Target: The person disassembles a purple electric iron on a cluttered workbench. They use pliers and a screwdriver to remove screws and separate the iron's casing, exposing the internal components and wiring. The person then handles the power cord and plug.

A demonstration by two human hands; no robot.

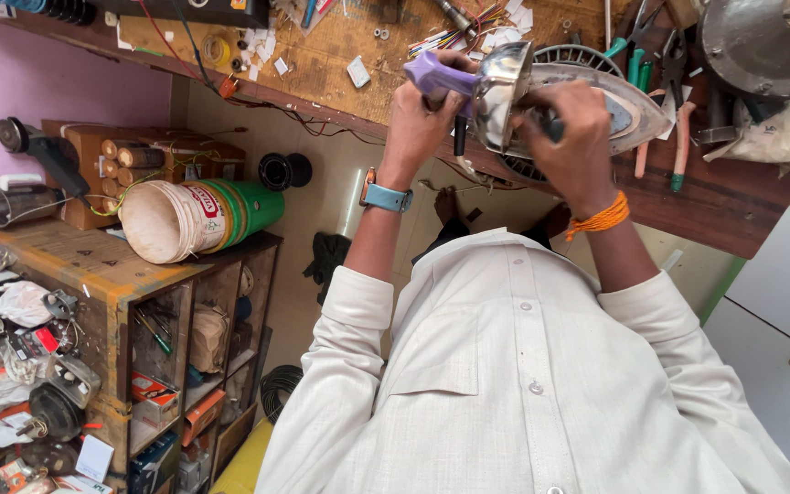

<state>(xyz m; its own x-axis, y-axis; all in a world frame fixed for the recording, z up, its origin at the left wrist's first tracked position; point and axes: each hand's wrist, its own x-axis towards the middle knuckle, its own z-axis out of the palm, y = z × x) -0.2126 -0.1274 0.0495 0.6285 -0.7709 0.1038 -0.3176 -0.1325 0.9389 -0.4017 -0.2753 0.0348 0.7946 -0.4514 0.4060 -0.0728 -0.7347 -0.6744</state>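
I hold an electric clothes iron [505, 87] up over the edge of a wooden workbench [340, 55]. It has a purple handle [436, 75], a shiny metal cover and a grey soleplate [637, 110]. My left hand [418, 119], with a blue watch on its wrist, grips the purple handle end. My right hand [573, 137], with an orange thread on its wrist, is closed around the iron's body by the soleplate. A dark piece shows between its fingers; I cannot tell what it is. A short black stub [460, 137] hangs below the handle.
Green-handled pliers [637, 55], loose wires and small parts lie on the bench. A round metal pan [765, 41] sits at the top right and a fan grille [578, 57] behind the iron. A green and white bucket [198, 218] lies on a cluttered wooden shelf unit [93, 274] at left. White cabinets [779, 311] stand at right.
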